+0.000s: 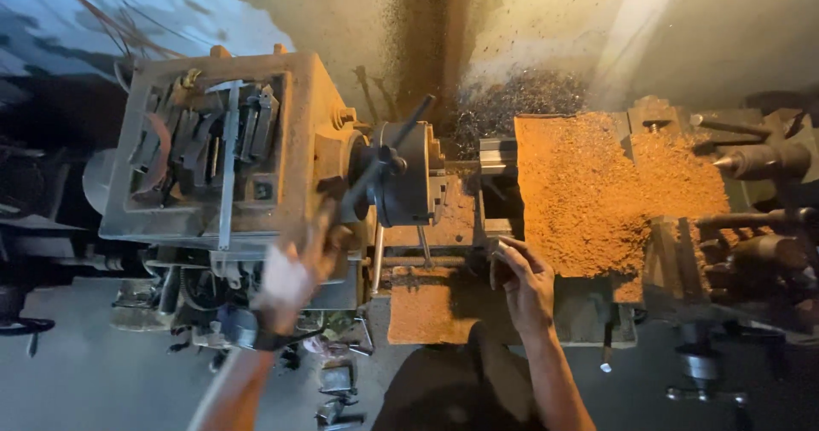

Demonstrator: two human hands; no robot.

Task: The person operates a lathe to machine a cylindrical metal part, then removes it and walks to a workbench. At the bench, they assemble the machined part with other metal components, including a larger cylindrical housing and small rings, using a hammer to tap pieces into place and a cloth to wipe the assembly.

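From the head view, I look straight down on a lathe. My left hand (290, 277) is closed around the long handle of the chuck key (371, 175), which runs up toward one o'clock into the chuck (408, 175); the hand is blurred, so I cannot make out each finger. My right hand (522, 284) sits at three o'clock of it, fingers curled loosely on the edge of the carriage (503, 226), gripping nothing that I can see. Orange-brown chips (589, 192) lie thick over the carriage and the tray at three o'clock; darker swarf (520, 98) heaps behind the chuck at twelve.

My worry: if the key stays seated in the chuck when the spindle turns, it could be thrown. My right fingers rest near sharp chips and the chuck jaws, and a slip of the key could drive my left hand into the headstock (222, 141).

The key's tip is hidden inside the chuck, any workpiece is too dark to tell, and the tailstock (759, 162) is cut off at three o'clock.
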